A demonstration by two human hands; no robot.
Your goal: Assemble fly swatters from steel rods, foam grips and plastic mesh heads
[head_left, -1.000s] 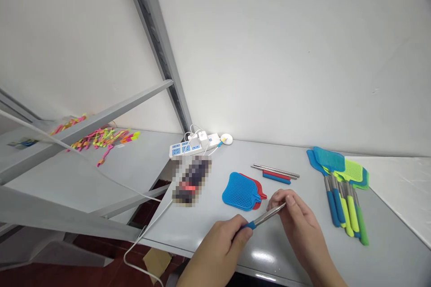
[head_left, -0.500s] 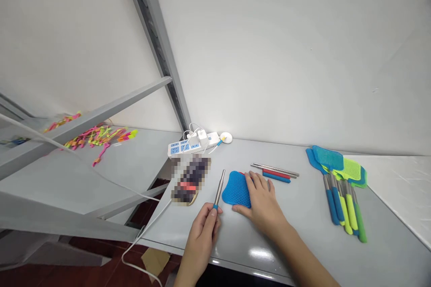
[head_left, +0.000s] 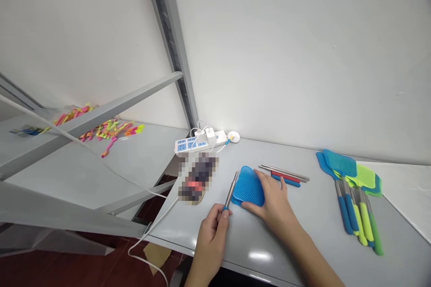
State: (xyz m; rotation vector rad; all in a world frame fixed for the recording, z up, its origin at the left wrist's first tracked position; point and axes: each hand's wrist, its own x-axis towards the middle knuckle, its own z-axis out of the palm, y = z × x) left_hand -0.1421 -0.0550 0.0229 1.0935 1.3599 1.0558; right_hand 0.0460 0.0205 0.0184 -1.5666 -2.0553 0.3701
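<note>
My left hand (head_left: 213, 233) is closed around the blue grip of a telescopic metal rod (head_left: 231, 190), whose bare tip points up and away from me. Just right of the tip is a blue mesh fly swatter head (head_left: 249, 186), with another blue edge showing beneath it. My right hand (head_left: 274, 197) grips this head at its right side, thumb on the near edge and fingers at the far edge. Beyond the right hand lie bare metal rods (head_left: 286, 171), a red-handled rod (head_left: 285, 177) and a blue-handled one (head_left: 286, 181).
Fly swatters (head_left: 353, 193) in blue, yellow and green lie piled at the right. A pixelated phone-like object (head_left: 198, 179) sits left, before a power strip (head_left: 188, 145) with chargers. A grey metal frame (head_left: 178, 49) and white cable stand left; colourful small items (head_left: 109, 132) lie beyond.
The view has turned slightly left. My right hand has gone from lying over the blue swatter head to gripping its edges, and the head is now tilted. The left hand still holds its rod.
</note>
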